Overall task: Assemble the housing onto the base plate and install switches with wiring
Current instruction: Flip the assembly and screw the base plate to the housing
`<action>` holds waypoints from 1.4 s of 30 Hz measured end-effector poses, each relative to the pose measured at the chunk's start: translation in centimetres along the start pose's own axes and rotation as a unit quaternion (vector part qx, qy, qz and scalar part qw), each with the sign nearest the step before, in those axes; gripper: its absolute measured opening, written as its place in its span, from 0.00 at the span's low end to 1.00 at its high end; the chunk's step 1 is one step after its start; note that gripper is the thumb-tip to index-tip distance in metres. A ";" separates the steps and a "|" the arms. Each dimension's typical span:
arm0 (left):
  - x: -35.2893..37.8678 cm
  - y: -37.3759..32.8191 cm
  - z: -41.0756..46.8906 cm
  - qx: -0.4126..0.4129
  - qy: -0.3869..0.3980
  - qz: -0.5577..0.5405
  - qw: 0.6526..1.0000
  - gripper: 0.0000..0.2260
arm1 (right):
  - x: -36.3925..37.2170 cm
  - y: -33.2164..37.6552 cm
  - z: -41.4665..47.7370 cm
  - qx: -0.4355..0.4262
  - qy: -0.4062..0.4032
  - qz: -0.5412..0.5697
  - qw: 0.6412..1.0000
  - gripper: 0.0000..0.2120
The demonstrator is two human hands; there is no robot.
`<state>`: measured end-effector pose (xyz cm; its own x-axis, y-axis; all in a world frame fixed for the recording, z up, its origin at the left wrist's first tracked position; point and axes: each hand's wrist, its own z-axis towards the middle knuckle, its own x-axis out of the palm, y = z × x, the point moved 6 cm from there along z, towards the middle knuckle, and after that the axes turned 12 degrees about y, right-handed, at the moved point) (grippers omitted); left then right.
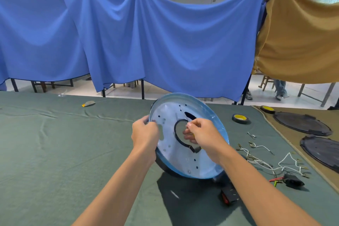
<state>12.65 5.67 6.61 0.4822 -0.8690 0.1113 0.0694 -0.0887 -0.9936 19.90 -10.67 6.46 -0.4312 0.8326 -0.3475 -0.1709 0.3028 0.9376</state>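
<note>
While the round base plate [176, 154] stands tilted on its lower edge on the green-clothed table [55, 143], near the middle of the bench, the left hand [145, 134] grips its left rim with fingers curled over the edge. The right hand [203, 134] is at the central cut-out, fingertips pinched together on a small part; it is too hidden to identify, perhaps a terminal or the end of the black edging [178, 137] that lines the opening. By my reading the job is at an early stage: the white wires [266, 163] lie loose on the cloth to the right, a black connector block [293, 180] and a red-faced switch [229, 195] sit unfitted near the plate's foot, and blue protective film covers the plate. Seating the housing, fitting the switches and running the wiring all look yet to be done
</note>
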 end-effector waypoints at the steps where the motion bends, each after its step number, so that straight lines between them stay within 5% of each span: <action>1: 0.2 -1.4 -0.4 0.045 0.008 0.016 0.999 0.15 | -0.6 0.1 -0.3 -0.007 -0.014 0.023 1.000 0.09; 8: 1.8 -8.7 -3.4 0.337 -0.084 0.221 0.912 0.24 | -2.0 0.1 -2.5 -0.021 -0.056 0.149 0.987 0.08; 13: 3.1 -8.9 -4.8 0.470 -0.082 0.356 0.804 0.29 | -1.3 -1.8 -3.9 0.016 -0.079 0.230 0.970 0.07; 19: 4.2 -6.2 -4.4 0.528 -0.067 0.520 0.668 0.25 | -1.5 -5.0 -4.8 0.084 -0.117 0.327 0.934 0.06; 28: 3.9 1.0 -3.2 0.602 0.004 0.597 0.531 0.10 | -3.4 -7.1 -4.3 0.135 -0.173 0.328 0.919 0.08; 36: 2.3 4.1 -2.9 0.671 0.053 0.561 0.481 0.07 | -2.1 -7.6 -3.0 0.157 -0.154 0.272 0.937 0.17; 42: 0.9 5.0 -2.7 0.667 0.110 0.554 0.486 0.23 | -0.4 -7.2 -2.2 0.160 -0.143 0.259 0.942 0.19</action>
<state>11.10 3.17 1.68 0.7740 -0.0666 -0.6296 0.4479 0.7604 0.4702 19.36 -14.25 -0.20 -0.1196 0.9840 0.1320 0.2922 -0.0922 0.9519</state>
